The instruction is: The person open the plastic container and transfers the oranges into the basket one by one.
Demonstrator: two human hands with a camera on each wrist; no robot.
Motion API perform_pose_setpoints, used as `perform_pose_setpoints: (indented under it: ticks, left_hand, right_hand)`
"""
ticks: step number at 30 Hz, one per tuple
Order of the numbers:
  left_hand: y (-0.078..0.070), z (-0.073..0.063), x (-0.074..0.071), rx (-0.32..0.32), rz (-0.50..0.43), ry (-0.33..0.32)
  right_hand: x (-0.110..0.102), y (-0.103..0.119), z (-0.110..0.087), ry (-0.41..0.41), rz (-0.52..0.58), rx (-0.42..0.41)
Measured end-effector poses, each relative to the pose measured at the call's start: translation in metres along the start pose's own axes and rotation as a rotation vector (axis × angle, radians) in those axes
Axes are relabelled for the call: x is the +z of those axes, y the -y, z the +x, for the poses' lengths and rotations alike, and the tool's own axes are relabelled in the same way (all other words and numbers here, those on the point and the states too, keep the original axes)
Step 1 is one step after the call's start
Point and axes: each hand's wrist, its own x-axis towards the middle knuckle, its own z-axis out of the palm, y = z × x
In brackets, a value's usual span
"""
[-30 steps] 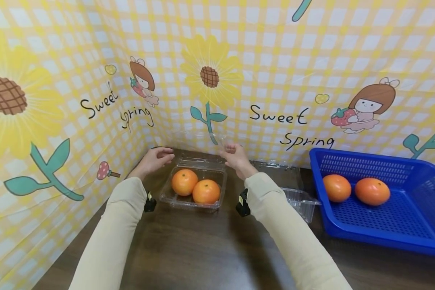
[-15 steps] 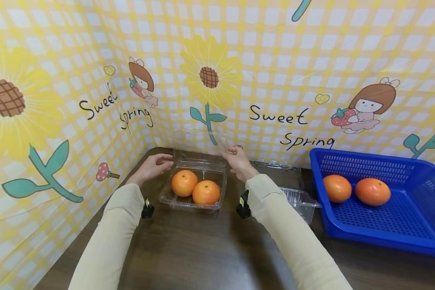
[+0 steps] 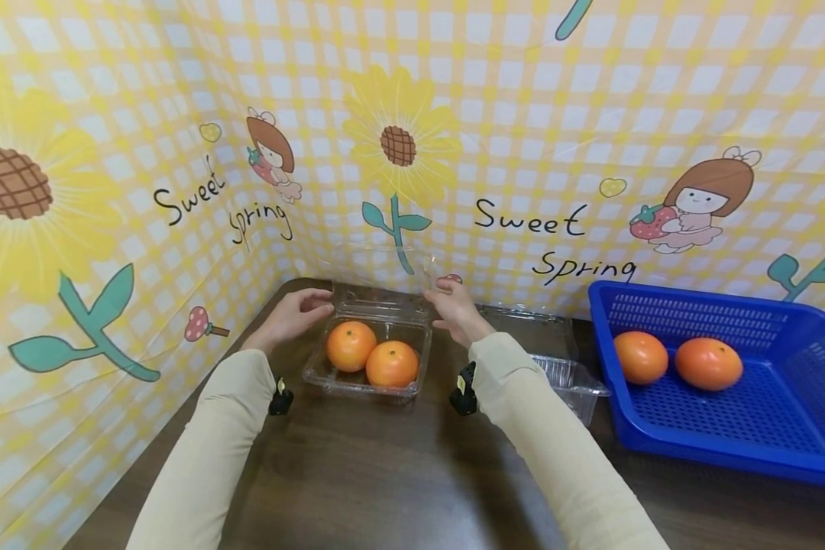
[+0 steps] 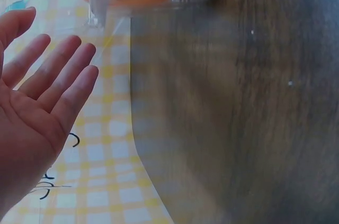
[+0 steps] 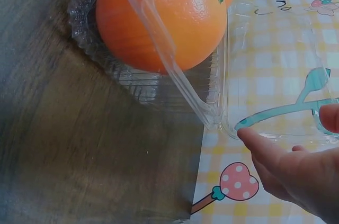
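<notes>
A clear plastic clamshell box [image 3: 364, 389] stands on the table with two oranges, one on the left [image 3: 351, 346] and one on the right [image 3: 393, 364], in its base. Its hinged lid [image 3: 367, 286] is raised at the back. My left hand [image 3: 292, 315] is at the lid's left side, palm inward and fingers extended; the left wrist view shows nothing in it. On the other side, my right hand [image 3: 459, 312] has its fingertips at the lid's lower right edge. In the right wrist view its index finger [image 5: 254, 142] reaches the lid's corner, thumb held apart.
To the right is a blue plastic basket [image 3: 722, 451] with two more oranges, one [image 3: 641, 357] beside the other [image 3: 708, 363]. A second clear box [image 3: 571, 386] sits partly behind the right sleeve, against the basket. A checked cloth [image 3: 522, 137] hangs behind and left.
The lid has tilted a little more upright. My right hand has slid slightly down along the lid's edge, and my left hand has come slightly lower and nearer.
</notes>
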Motion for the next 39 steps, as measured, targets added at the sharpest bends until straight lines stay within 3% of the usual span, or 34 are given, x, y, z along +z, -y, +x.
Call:
perform_pose_setpoints:
  ticks: [18,22,28,39]
  left_hand:
    - [-0.004,-0.006,-0.005,0.03,-0.01,-0.018]
    - [-0.009,-0.012,-0.006,0.056,-0.013,-0.021]
    - [-0.017,-0.024,-0.004,0.117,0.059,-0.014]
    - [-0.017,-0.041,0.005,0.165,0.097,0.038]
  right_hand:
    - [0.005,0.0,-0.018,0.025,0.028,-0.074]
    - [0.009,0.001,-0.027,0.047,-0.016,-0.104]
    - [0.016,0.0,-0.04,0.107,-0.04,-0.113]
    - [0.023,-0.012,-0.061,0.208,-0.056,-0.133]
